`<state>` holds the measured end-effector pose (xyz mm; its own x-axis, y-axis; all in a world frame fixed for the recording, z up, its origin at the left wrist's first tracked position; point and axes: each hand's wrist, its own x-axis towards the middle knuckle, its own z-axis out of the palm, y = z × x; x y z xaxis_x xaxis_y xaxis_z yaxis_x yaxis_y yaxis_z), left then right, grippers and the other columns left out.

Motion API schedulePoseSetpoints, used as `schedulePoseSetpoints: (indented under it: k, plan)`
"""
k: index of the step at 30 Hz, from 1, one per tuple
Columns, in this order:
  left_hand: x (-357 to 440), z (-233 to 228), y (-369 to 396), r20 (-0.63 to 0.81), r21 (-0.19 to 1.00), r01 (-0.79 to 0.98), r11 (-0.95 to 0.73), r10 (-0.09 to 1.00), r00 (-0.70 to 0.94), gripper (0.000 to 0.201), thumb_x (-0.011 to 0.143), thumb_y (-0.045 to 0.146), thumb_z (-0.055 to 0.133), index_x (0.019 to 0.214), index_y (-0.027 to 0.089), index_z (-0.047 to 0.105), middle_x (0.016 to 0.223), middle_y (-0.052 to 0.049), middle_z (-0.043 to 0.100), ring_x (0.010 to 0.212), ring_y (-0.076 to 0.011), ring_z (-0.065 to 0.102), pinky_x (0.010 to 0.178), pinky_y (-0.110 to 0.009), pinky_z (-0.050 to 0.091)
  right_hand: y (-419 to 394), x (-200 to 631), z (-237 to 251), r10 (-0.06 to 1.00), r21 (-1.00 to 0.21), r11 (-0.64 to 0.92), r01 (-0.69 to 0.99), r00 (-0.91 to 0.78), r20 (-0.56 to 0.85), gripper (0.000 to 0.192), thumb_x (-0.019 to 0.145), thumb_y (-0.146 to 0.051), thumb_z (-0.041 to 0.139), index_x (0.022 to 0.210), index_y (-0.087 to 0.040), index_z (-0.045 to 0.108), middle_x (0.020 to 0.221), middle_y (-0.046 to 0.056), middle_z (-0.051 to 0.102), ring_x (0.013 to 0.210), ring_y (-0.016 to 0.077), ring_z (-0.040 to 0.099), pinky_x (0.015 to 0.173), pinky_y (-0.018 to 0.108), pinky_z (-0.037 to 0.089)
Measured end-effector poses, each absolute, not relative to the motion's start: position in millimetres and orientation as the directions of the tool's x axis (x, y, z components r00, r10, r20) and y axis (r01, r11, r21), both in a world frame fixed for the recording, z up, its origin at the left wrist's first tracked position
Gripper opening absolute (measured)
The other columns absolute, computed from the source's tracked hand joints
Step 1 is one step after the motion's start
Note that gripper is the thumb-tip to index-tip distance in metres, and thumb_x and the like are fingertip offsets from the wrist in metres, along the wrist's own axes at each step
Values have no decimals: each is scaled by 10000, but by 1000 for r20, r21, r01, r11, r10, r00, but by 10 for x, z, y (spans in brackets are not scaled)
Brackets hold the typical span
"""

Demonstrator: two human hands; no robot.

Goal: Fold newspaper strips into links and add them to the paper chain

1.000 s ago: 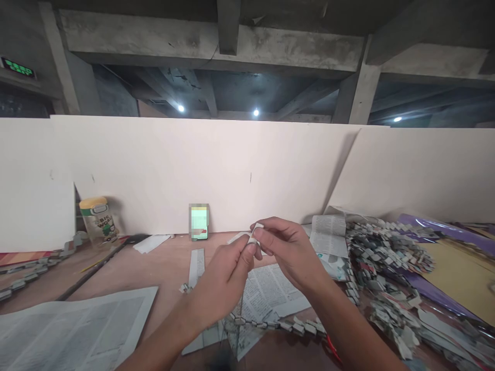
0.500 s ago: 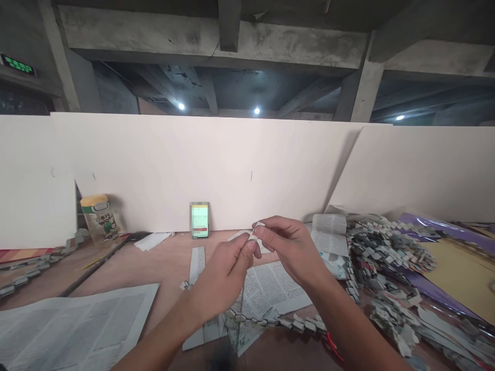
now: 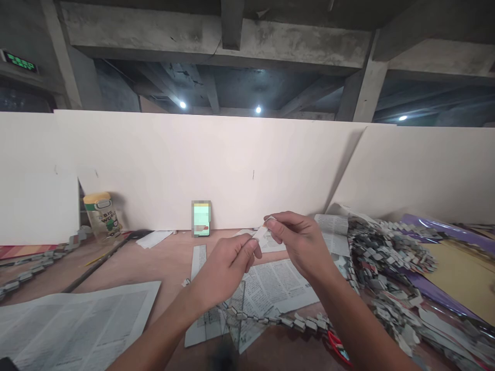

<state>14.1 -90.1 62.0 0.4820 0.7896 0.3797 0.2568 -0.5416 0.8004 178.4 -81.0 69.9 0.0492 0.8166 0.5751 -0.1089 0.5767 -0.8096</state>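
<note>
Paper strip [image 3: 261,235], pale, narrow; raised above the table [image 3: 164,265], between left hand [image 3: 228,265], pinching its lower end, and right hand [image 3: 300,239], pinching its upper end; possibly folded, ends hidden in the grip. Below: folded-paper chain [image 3: 299,323], printed sheet [image 3: 276,281]. Behind: phone [image 3: 201,219], upright.

Around your white board [image 3: 174,165]

The white board stands across the back of your brown table [image 3: 147,265], with another pale panel [image 3: 433,175] at its right. Above it you see a concrete beam [image 3: 154,36]; beyond it, three lamps [image 3: 258,109] shine. A green sign [image 3: 18,61] glows up to its left; a pillar [image 3: 370,93] rises behind its right end.
</note>
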Motion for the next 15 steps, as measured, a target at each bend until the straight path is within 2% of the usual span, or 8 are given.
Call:
schedulePoseSetpoints:
  k: [5,10,15]
  plan:
    - [118,646,-901,406,773,272,-573,776,482,344,936,387,326,712,179,482,581,50,360,523,-96,333,495,-220,284,-822,1797,710,831,-828,553,-98,-4,556,117,741,-311,690,748,-194,701,633,0,567,555,102,417,565,282,375]
    - [118,663,-913,421,757,256,-601,748,513,313,941,345,306,745,185,490,583,51,345,525,-100,325,504,-224,288,-844,1805,727,836,-844,535,35,-166,523,282,764,-352,660,554,-177,589,554,-16,469,581,118,414,562,282,340]
    - [110,644,-865,420,736,292,-611,750,510,355,937,341,303,666,180,467,582,40,398,535,-102,375,505,-220,315,-829,1889,737,806,-805,591,50,-66,588,333,761,-344,664,495,-187,538,531,-19,441,615,138,460,583,289,342]
